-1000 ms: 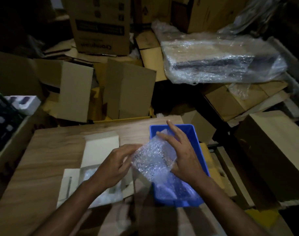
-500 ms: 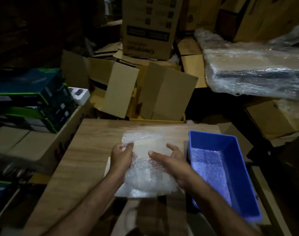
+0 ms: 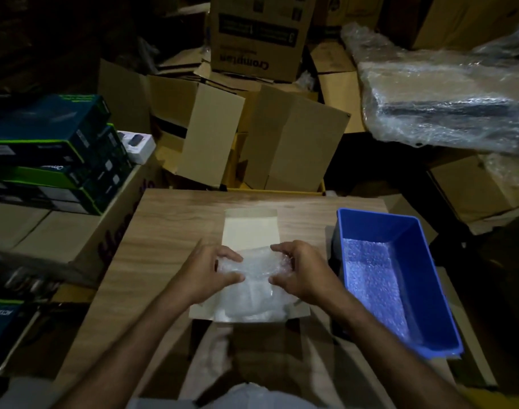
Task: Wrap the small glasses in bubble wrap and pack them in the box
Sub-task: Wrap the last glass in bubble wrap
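Both hands (image 3: 256,273) around bubble-wrapped bundle (image 3: 256,283) over box (image 3: 250,228)

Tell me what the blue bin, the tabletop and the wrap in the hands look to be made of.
Blue bin: likely moulded plastic, smooth with a slight sheen and a rolled rim. Tabletop: wood or wood-look laminate, matte, with printed-looking grain lines. Wrap: clear plastic bubble wrap, translucent, its surface dotted with small bubbles.

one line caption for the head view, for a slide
Both hands grip a bubble wrap bundle over an open white box.
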Demonstrator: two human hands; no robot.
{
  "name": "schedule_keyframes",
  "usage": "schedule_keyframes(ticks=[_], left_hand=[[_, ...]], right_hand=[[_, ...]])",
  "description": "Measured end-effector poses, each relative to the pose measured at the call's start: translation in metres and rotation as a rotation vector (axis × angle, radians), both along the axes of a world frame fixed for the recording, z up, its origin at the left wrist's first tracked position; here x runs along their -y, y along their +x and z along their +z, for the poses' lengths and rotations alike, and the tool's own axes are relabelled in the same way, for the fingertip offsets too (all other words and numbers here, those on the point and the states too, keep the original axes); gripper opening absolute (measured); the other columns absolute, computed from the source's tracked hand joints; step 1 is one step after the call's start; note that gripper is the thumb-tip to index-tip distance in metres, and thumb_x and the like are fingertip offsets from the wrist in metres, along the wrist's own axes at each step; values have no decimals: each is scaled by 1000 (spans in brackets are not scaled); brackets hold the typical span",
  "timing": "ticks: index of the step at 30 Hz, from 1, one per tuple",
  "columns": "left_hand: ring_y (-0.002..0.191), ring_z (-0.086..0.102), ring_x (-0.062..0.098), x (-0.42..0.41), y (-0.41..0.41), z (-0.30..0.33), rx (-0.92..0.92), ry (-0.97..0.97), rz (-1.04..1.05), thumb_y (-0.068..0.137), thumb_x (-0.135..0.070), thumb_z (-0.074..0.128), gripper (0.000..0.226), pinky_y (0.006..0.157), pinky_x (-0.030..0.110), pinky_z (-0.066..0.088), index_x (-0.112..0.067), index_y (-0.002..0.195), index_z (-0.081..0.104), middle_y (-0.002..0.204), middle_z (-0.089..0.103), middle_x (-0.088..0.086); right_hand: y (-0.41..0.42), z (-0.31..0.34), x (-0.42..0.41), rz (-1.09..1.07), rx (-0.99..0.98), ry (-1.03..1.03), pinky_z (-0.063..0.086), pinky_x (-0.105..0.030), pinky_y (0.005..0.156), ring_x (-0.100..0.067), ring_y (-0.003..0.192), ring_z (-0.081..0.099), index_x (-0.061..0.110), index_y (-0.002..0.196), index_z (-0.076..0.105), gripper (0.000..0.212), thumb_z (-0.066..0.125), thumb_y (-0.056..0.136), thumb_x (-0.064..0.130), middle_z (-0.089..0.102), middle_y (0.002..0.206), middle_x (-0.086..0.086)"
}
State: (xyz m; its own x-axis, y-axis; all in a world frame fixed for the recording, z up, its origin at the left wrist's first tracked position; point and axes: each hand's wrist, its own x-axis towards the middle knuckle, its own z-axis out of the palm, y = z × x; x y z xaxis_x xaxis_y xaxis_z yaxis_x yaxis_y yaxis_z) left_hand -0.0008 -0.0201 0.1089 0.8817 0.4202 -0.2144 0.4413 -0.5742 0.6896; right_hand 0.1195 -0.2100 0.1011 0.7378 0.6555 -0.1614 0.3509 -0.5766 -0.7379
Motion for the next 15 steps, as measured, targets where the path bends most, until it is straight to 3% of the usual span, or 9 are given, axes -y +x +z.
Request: schedule_keyframes(ticks=[3, 5, 7, 9, 12, 15], left_hand=[[110, 50, 6, -15, -1, -6, 89, 119, -57, 80, -46, 80, 22, 87, 23, 47, -32, 96, 74, 115, 47, -11], [122, 52, 7, -26, -4, -1, 130, -98, -85, 86, -51, 73, 28, 96, 32, 51, -31, 106, 73, 129, 56, -12], [113, 67, 13, -27, -6, 6, 189, -421, -50, 95, -41, 65, 30, 90, 33, 58, -24, 119, 69, 122, 70, -2], [107, 72, 17, -16, -7, 7, 218, -616, -19, 96, -25, 65, 31, 82, 29, 61, -19, 126, 62, 118, 73, 1], [118, 67, 19, -4, -5, -9, 291, -664, 63, 92, -13, 70, 53, 84, 33, 61, -23, 140, 47, 131, 67, -1], [143, 30, 10, 0, -4, -20, 329, -519, 211, 94, -20, 71, 86, 106, 37, 43, -40, 157, 16, 160, 25, -14]], right_hand=[[4, 0, -2, 45, 134, -16, 59, -38, 77, -5, 81, 61, 26, 88, 77, 19, 79, 80, 43, 67, 90, 6], [12, 4, 2, 57, 3, 46, 57, -36, 83, -11, 91, 61, 26, 77, 72, 19, 79, 83, 42, 63, 93, 4], [14, 13, 6, 69, -309, 231, 59, -37, 88, -23, 100, 68, 14, 90, 74, 19, 77, 89, 32, 71, 102, -8], [11, 14, 3, 11, -523, 380, 62, -35, 81, -27, 99, 73, 2, 104, 71, 27, 72, 94, 28, 75, 105, -14], [-2, 3, -6, -203, -592, 448, 62, -29, 76, -15, 97, 74, 16, 123, 60, 40, 77, 89, 28, 73, 115, -9], [-13, -11, -2, -179, -476, 486, 60, -31, 87, -6, 113, 65, 44, 143, 34, 84, 87, 79, 29, 58, 135, 7]])
